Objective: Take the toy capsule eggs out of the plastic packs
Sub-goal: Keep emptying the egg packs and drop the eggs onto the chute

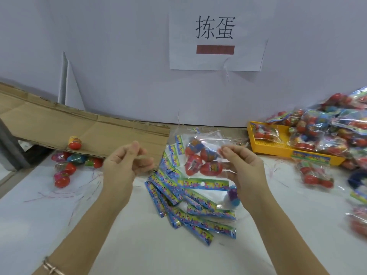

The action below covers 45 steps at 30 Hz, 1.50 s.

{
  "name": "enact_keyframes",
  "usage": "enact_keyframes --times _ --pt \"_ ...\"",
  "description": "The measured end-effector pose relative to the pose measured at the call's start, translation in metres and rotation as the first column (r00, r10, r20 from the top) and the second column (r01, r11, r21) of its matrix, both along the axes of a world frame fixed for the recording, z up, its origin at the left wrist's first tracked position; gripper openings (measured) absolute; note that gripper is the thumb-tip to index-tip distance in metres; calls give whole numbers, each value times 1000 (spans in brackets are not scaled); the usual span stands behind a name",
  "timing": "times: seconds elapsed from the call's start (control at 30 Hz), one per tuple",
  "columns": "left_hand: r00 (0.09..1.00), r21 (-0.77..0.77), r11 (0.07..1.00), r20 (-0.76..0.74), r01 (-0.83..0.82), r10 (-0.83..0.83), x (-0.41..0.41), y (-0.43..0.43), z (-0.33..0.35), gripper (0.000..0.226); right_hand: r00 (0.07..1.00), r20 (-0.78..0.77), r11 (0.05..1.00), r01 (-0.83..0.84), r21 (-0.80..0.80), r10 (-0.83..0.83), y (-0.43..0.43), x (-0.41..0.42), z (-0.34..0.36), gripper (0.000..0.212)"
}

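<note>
My right hand (243, 167) pinches a clear plastic pack (200, 141) holding several red capsule eggs (206, 159); the pack hangs upside down with its printed header card (206, 184) at the bottom. My left hand (123, 165) is raised to the left of the pack, its thumb and fingers pinched together; what it pinches I cannot make out. A blue and purple egg (234, 197) shows below my right hand. One loose egg (75, 142) sits on a cardboard ramp (79, 126), and several more eggs (65, 167) lie under its lower edge.
Several torn-off header cards (178, 207) lie fanned on the white table between my arms. A yellow tray (278, 147) and a heap of full packs (327, 130) fill the right side. Another full pack (315, 173) lies in front of the tray. A paper sign (216, 34) hangs on the wall.
</note>
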<state>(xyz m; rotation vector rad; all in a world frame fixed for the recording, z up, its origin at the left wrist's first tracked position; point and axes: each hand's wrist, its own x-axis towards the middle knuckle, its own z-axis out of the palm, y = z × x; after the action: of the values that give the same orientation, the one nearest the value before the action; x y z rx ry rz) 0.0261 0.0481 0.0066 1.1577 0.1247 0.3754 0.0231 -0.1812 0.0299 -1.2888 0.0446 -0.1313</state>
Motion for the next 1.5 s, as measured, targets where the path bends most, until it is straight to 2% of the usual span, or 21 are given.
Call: enact_keyframes --times 0.13,0.2,0.27,0.37,0.4,0.57,0.67,0.77,0.9,1.03,1.13,1.2,1.27,1.37,1.5 --pt "963 133 954 -36 270 -268 -11 -19 -4 49 997 35 995 -71 -64 73 13 -5 -6 10" --pt "966 140 955 -48 260 -256 -13 -23 -3 56 995 71 992 -58 -116 66 19 -6 -10 10" --pt "979 139 970 -74 198 -189 -12 -22 -5 51 993 99 990 -44 -131 57 23 -7 -12 11" --pt "984 141 976 -96 164 -152 -11 -22 -6 17 991 125 987 -35 -157 55 30 -10 -15 14" --pt "985 143 977 -100 155 -142 -11 -23 -6 12 994 105 988 -23 -150 39 31 -10 -17 14" --pt "974 99 976 -132 196 -182 -14 -28 -3 16 997 -73 999 34 6 -33 34 -7 -22 11" --pt "966 35 978 -167 208 -199 -15 -29 -1 19 993 -107 998 46 52 -40 35 -7 -21 8" --pt "952 19 966 -180 257 -249 -18 -30 2 25 995 -81 998 57 25 -55 36 -8 -19 12" --pt "944 14 958 -172 287 -281 -17 -28 6 26 990 62 972 135 -191 -126 33 -10 -17 13" --pt "933 -121 932 -75 342 -352 -19 -29 10 29 999 40 996 14 -88 -11 31 -10 -14 12" --pt "952 -68 951 -34 302 -305 -17 -27 11 33 999 36 1000 19 -24 -18 31 -8 -14 12" --pt "955 -53 955 -40 291 -293 -16 -24 12 25 998 64 999 28 -18 -27 31 -8 -14 11" --pt "945 -23 948 -76 317 -318 -16 -23 12 20 994 104 997 22 -75 -14 32 -9 -15 9" --pt "951 103 950 -130 296 -282 -17 -23 9 21 988 157 987 12 -161 14 35 -12 -17 8" --pt "967 198 950 -134 240 -217 -17 -26 6 28 986 167 983 55 -178 -25 38 -13 -19 5"
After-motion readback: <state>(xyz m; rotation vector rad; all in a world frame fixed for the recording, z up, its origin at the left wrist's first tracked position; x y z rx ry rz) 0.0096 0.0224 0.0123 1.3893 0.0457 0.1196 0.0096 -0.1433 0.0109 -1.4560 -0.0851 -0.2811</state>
